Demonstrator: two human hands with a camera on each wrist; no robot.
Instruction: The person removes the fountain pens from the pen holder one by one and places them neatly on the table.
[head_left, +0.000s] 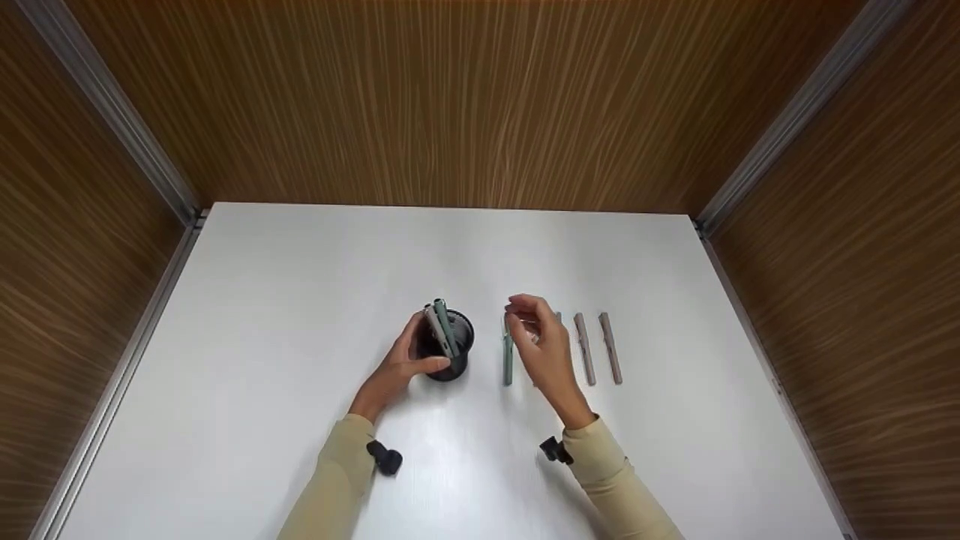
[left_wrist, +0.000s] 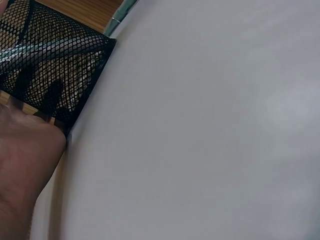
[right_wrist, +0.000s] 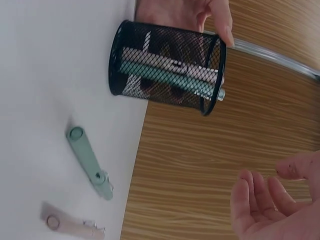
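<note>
Two pens stand tilted in a black mesh cup (head_left: 448,352) near the middle of the white tabletop (head_left: 300,300), and the left hand (head_left: 397,367) curls round the cup's near side, thumb on one wall and fingers behind, where the head view mostly hides them. In the left wrist view only a corner of the cup (left_wrist: 55,65) and the heel of the hand show, both cut off by the frame. The right hand (head_left: 540,349) hovers just right of the cup with relaxed, slightly bent fingers, holding nothing; the right wrist view shows its open palm (right_wrist: 272,205) clear of the tabletop. Under it lies a green pen (head_left: 508,360), partly covered by the fingers, and another pen behind the palm is almost wholly hidden, so its colour cannot be told. Two brownish pens lie further right, side by side and parallel, the nearer one (head_left: 585,349) just beside the hand and the outer one (head_left: 610,349) close to it. The right wrist view shows the green pen's clip (right_wrist: 102,180) and flat end cap. Through the mesh a grey pen and a green pen (right_wrist: 165,75) lean together. Wood-grain walls close the tabletop on three sides, and wide bare surface lies left, behind and in front.
</note>
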